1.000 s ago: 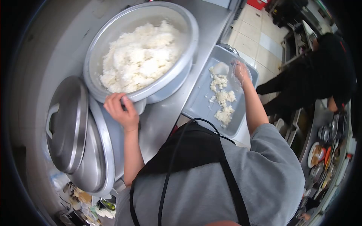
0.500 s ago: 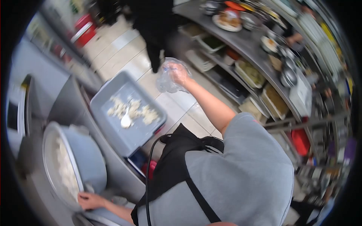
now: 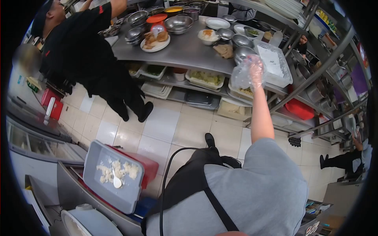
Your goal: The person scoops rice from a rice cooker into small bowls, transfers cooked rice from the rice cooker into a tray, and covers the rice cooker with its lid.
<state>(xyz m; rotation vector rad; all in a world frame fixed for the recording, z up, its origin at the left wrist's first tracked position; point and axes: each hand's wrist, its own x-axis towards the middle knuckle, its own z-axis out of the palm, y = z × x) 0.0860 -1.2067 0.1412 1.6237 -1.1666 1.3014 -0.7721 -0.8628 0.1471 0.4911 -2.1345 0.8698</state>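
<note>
My right hand (image 3: 256,72), inside thin clear plastic, is stretched out at the steel counter's (image 3: 185,52) front edge. Its fingers are bunched and a clear plastic bag (image 3: 241,77) spreads out beside them. Just beyond are stacked metal bowls (image 3: 243,53) and a white tub of white powder (image 3: 271,61); whether the hand touches them I cannot tell. My left hand is out of view. At lower left, a grey tub (image 3: 132,192) holds clumps of cooked rice (image 3: 130,170) and a white spoon (image 3: 117,181).
A co-worker in black (image 3: 86,59) stands at the counter's left, near a plate of browned food (image 3: 154,41). Food trays (image 3: 205,80) fill the shelf below. A large round pot (image 3: 92,222) stands at lower left. Another person (image 3: 354,155) is at far right.
My view has swung right to the counter. My right hand, with the plastic, has moved from above the floor to the counter's edge. My left hand has left the pot's rim and the view.
</note>
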